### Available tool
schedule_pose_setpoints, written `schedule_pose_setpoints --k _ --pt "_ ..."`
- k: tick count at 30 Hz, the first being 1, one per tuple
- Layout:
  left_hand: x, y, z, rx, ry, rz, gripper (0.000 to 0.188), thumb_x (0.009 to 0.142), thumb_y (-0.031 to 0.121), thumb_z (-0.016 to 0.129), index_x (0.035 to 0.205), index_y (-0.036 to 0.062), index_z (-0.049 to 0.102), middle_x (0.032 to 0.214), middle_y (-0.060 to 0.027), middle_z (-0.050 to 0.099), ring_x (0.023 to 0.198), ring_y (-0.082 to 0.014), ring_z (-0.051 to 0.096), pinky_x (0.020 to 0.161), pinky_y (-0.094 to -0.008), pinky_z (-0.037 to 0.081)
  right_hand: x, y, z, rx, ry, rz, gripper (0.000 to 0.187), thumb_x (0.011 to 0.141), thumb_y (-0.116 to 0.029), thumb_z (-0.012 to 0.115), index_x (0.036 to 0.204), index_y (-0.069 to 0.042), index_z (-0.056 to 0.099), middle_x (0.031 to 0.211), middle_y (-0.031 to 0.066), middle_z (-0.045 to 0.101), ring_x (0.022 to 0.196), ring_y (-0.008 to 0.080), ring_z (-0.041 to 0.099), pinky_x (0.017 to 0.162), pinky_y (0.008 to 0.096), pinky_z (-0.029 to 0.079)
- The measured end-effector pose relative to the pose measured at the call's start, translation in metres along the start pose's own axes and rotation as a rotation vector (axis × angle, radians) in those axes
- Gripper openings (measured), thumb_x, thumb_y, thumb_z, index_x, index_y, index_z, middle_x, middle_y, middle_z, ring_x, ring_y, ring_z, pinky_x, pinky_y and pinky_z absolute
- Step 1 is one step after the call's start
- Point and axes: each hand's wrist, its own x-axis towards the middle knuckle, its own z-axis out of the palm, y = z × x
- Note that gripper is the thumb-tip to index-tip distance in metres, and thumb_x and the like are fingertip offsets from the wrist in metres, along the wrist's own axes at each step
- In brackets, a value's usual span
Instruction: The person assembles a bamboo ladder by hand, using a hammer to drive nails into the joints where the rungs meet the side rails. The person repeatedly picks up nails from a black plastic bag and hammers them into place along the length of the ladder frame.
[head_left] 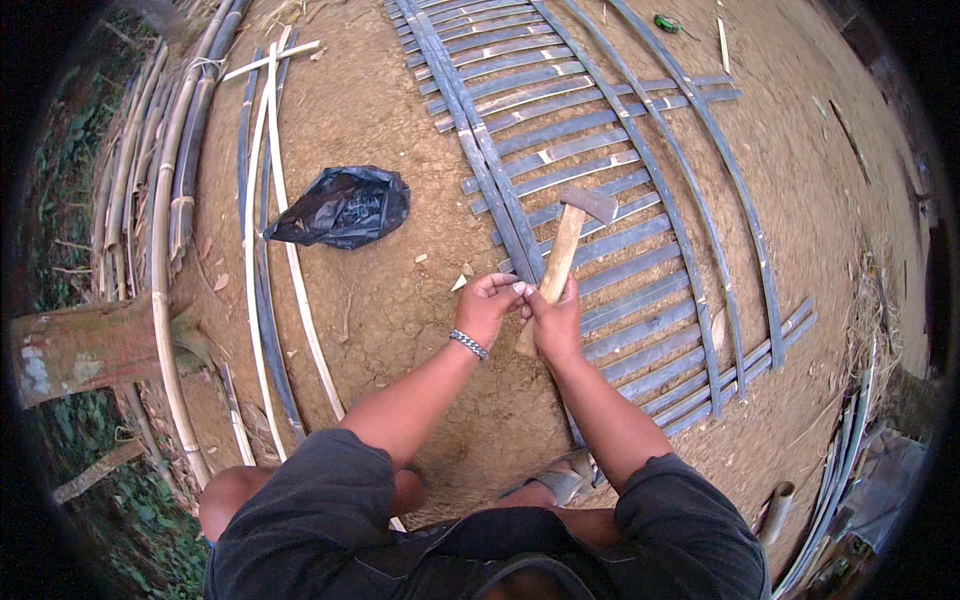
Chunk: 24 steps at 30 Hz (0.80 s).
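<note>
My right hand (556, 318) is closed around the wooden handle of a hatchet (563, 250). Its metal head points away from me, over the slats of a dark bamboo lattice (640, 240). Just left of it, my left hand (484, 312), with a braided bracelet at the wrist, has thumb and fingers pinched together. The fingertips of both hands meet at the lattice's left long strips, near their close end. Whatever the left fingers pinch is too small to make out. The lattice lies flat on the ground, with cross slats spanning several long strips.
A black plastic bag (345, 207) lies on the dirt to the left. Beyond it are pale split strips (290, 265), long bamboo poles (170, 180) and a thick log (85, 350). A green tape measure (667, 23) lies far right; a bamboo tube (778, 512) stands near right.
</note>
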Motion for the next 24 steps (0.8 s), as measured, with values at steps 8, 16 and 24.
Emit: schedule_pose_setpoints --k 8,16,24 --pt "0.008 -0.014 0.007 -0.092 -0.044 0.004 0.016 0.1 0.013 0.069 0.108 -0.0007 0.071 0.088 -0.0045 0.073 0.072 -0.0124 0.066 0.061 -0.0268 0.051 0.009 -0.005 0.003 0.089 0.035 0.031 0.041 0.092 0.006 0.066 0.125 -0.001 0.043 0.089 0.0082 0.063 0.064 0.0123 0.062 0.052 0.0274 0.052" --pt "0.068 -0.013 -0.005 0.256 0.36 0.165 0.016 0.096 0.017 0.072 0.094 0.0009 0.074 0.086 -0.0047 0.074 0.077 -0.0107 0.066 0.073 -0.0279 0.053 0.034 0.005 -0.007 -0.057 0.078 0.067 0.046 0.092 0.002 0.068 0.131 -0.003 0.042 0.093 0.007 0.064 0.063 0.0122 0.061 0.053 0.0268 0.052" --pt "0.151 0.021 -0.021 0.842 0.537 0.512 0.016 0.088 0.019 0.077 0.09 0.0035 0.077 0.092 -0.0103 0.076 0.086 -0.0241 0.071 0.082 -0.0367 0.054 0.047 0.042 -0.016 -0.158 0.124 0.073 0.065 0.093 -0.003 0.072 0.147 -0.003 0.037 0.093 0.0065 0.065 0.063 0.0125 0.063 0.055 0.0282 0.054"
